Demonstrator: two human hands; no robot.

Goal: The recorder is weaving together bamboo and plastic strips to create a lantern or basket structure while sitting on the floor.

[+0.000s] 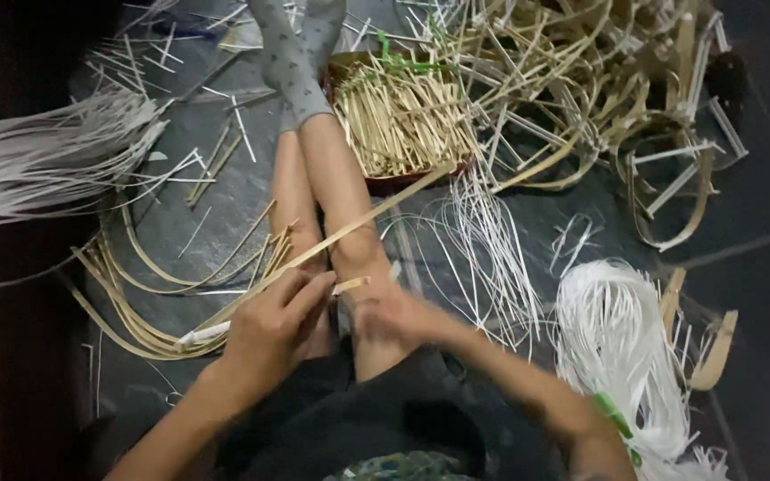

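Seated on a dark floor (225,191), legs stretched forward, grey patterned socks (296,62) on the feet. Left hand (269,325) curled shut around a long flat bamboo strip (376,214), gripping it above the left shin. Strip running up and to the right from that hand, across both legs, toward a shallow reddish tray (385,183). Right hand (394,316) blurred with motion over the right knee, just beside the left hand; grip impossible to make out, though a short pale strip end (351,285) sticks out between the two hands. Tray heaped with short cut bamboo sticks (403,116), sitting right of the ankles. Curved bamboo strips (144,276) bundled in an arc on the floor left of the legs, one end taped white. Thin white plastic strands (46,156) fanned out further left. More white strands (492,249) spread loose right of the knees, and a thick white coil (617,356) tied with a green band by the right forearm. Tangled pile of bent bamboo hoops and frames (599,98) at upper right, beyond the tray.
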